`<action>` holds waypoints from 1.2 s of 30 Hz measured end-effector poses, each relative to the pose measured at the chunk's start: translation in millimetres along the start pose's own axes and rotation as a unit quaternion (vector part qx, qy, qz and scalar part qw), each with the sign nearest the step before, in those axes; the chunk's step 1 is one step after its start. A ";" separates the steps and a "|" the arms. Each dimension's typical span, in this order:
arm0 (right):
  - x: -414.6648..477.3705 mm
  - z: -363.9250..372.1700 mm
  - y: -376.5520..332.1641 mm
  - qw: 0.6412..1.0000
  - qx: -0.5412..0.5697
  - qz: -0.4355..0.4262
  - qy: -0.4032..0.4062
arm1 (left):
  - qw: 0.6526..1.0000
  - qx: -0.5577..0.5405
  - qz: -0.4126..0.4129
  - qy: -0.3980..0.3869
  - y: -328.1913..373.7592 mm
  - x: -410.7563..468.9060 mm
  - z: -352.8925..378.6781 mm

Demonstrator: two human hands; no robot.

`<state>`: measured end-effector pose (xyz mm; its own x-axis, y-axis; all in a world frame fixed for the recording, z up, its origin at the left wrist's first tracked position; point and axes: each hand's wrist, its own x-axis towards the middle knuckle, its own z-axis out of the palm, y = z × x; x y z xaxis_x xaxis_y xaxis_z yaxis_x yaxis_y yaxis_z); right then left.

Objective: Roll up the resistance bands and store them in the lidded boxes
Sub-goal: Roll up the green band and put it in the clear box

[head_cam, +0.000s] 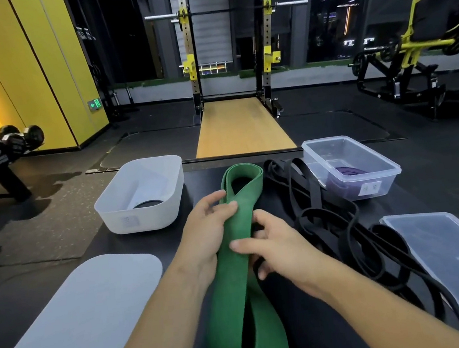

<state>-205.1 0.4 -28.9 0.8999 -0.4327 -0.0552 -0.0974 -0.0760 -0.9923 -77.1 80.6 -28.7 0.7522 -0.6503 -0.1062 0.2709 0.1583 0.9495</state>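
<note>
Wide matte green band (237,289) lies looped along the black table (143,240). Left hand (209,229) and right hand (279,252) both grip it, fingers curled round. Opaque white box (143,196) and clear box (350,166) flank it (stickers illegible).

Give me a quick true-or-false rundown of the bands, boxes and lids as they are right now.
1. Both the left hand and the right hand hold the green band. True.
2. The clear box has a purple band in it. True.
3. The white box has its lid on. False: it is open, and the white lid lies flat on the near left.
4. The black bands are rolled up. False: they lie loose and tangled between the green band and the clear box.
</note>
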 end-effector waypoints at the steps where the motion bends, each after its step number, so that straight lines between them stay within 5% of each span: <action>1: 0.0 0.5 -1.1 1.000 0.007 -0.008 0.010 | 1.000 -0.010 -0.003 0.000 0.1 -0.2 1.7; 5: 5.3 -3.8 2.1 0.992 0.104 -0.038 0.057 | 1.000 0.003 -0.027 -0.007 -15.2 6.3 -1.6; 8: 14.0 -11.7 2.2 0.979 0.168 -0.067 0.096 | 0.991 0.137 0.009 0.005 -34.6 11.1 -13.5; 15: 39.9 -40.5 -32.5 0.967 0.162 -0.113 0.159 | 0.850 0.511 0.122 -0.031 -47.9 7.8 -24.4; 19: 41.1 -59.4 -55.3 0.942 0.281 -0.133 0.126 | 0.851 0.506 0.128 -0.050 -54.5 11.0 -35.8; 22: 43.9 -76.4 -59.1 0.960 0.190 -0.097 0.184 | 0.876 0.466 0.111 -0.055 -55.1 8.3 -40.9; 25: 59.5 -87.1 -41.0 0.963 -0.013 -0.007 0.270 | 0.875 0.467 0.117 -0.058 -54.0 6.1 -43.7; 28: 68.2 -87.6 -11.2 0.944 -0.223 0.012 0.242 | 0.868 0.475 0.133 -0.059 -56.3 4.6 -46.6; 32: 68.2 -86.4 10.6 0.917 -0.303 0.024 0.257 | 0.860 0.484 0.153 -0.052 -60.8 4.1 -48.4; 36: 69.9 -83.0 11.1 0.886 -0.411 0.102 0.190 | 0.858 0.487 0.160 -0.043 -63.8 4.3 -48.7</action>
<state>-178.6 -105.3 -34.6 0.6348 -0.7722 -0.0269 -0.6587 -0.5226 -0.5413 -61.8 103.8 -104.1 0.6361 -0.7483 0.1881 -0.6024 -0.3293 0.7271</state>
